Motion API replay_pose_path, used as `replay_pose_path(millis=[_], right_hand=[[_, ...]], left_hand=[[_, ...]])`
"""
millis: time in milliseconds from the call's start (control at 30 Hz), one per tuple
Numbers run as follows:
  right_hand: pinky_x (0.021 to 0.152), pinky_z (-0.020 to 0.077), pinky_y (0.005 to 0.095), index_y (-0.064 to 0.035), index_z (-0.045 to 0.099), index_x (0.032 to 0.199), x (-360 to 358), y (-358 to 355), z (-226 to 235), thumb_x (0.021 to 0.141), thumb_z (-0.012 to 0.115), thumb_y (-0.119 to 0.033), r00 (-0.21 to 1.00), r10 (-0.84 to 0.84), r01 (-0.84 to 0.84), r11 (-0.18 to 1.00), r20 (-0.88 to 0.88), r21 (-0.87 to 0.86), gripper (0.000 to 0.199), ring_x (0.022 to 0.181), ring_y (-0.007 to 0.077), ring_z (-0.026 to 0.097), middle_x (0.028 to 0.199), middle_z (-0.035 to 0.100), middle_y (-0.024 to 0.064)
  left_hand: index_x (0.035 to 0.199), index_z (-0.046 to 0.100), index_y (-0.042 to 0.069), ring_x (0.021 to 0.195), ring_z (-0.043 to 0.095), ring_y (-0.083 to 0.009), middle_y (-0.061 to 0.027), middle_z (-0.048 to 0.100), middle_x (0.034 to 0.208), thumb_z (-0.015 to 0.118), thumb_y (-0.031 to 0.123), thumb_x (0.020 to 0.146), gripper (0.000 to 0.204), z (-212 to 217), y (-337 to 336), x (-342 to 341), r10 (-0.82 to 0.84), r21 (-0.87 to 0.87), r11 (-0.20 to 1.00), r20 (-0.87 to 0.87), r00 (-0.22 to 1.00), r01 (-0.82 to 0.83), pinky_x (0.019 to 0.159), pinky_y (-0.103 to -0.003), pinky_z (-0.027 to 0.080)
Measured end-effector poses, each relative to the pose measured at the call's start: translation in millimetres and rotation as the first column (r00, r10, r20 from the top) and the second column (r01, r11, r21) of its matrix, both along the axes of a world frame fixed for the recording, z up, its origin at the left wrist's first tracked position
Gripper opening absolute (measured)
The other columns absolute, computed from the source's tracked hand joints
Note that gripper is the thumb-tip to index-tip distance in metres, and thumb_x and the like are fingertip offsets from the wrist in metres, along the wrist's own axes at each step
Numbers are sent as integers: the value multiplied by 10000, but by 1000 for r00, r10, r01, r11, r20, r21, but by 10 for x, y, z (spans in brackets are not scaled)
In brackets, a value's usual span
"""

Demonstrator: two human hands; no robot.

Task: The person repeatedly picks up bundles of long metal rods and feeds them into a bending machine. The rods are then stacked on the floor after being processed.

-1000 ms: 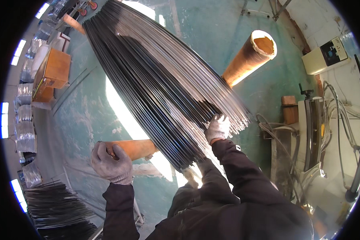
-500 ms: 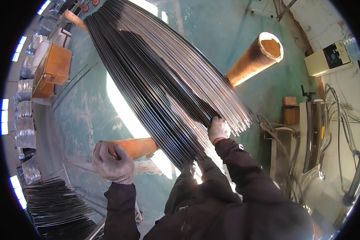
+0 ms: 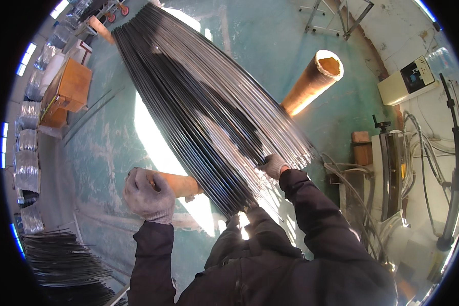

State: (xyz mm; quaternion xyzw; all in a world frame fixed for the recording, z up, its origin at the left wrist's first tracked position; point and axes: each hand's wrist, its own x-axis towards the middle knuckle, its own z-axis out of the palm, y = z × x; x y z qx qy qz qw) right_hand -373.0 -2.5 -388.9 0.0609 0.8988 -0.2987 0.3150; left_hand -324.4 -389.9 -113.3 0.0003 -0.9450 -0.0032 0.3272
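A wide bundle of long, thin dark rods [image 3: 188, 102] slants from the far left toward my legs, with sunlight glinting on its right part. At the rods' near ends, my right hand [image 3: 274, 166], in a grey glove, is closed with its fingers on some of them; its fingertips are partly hidden. On the left, my gloved left hand [image 3: 150, 198] curls over the upper end of an orange-brown tube [image 3: 181, 186]. Part of the tube shows between thumb and fingers, but its rim is hidden. Another tube [image 3: 311, 84] with an open top stands along the right side of the bundle.
Brown boxes [image 3: 69, 86] and wrapped silvery packs [image 3: 26, 166] line the left wall. A dark stack of rods [image 3: 64, 260] lies lower left. On the right are a machine with a crank [image 3: 387, 168], loose cables [image 3: 423, 137], a beige control box [image 3: 408, 81] and a metal stand [image 3: 339, 20].
The view has shifted slightly. My right hand has moved a little toward the rods' near ends, and its fingers now point left. My left hand remains at the tube.
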Motion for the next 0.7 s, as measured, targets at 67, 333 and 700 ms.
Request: replay_pose_path(millis=[67, 333, 700], right_hand=[[873, 585, 479, 72, 801, 1171, 86, -32, 136, 914, 930, -493, 996, -88, 88, 994, 1, -71, 633, 941, 363, 774, 1004, 798, 258], [960, 589, 520, -28, 824, 1217, 682, -274, 1216, 1005, 825, -473, 975, -198, 204, 977, -101, 63, 493, 1088, 453, 774, 1102, 810, 264], [842, 604, 474, 75, 659, 1323, 5560, 263, 1802, 941, 873, -565, 805, -593, 588, 793, -24, 158, 775, 854, 390, 746, 930, 755, 239]], left_hand=[[1199, 667, 33, 1158, 708, -425, -191, 713, 1253, 740, 182, 975, 279, 63, 7, 34, -10, 17, 1000, 11, 1000, 10, 988, -597, 557], [1100, 707, 56, 1048, 686, -369, -157, 710, 1125, 718, -16, 809, 301, 5, 640, 914, -671, 514, 617, -53, 740, 596, 967, -502, 537], [1336, 624, 107, 1058, 705, -322, -136, 695, 1215, 609, 281, 1153, 253, -1849, 567, 516, -844, 634, -425, -19, 537, -646, 974, -490, 593]])
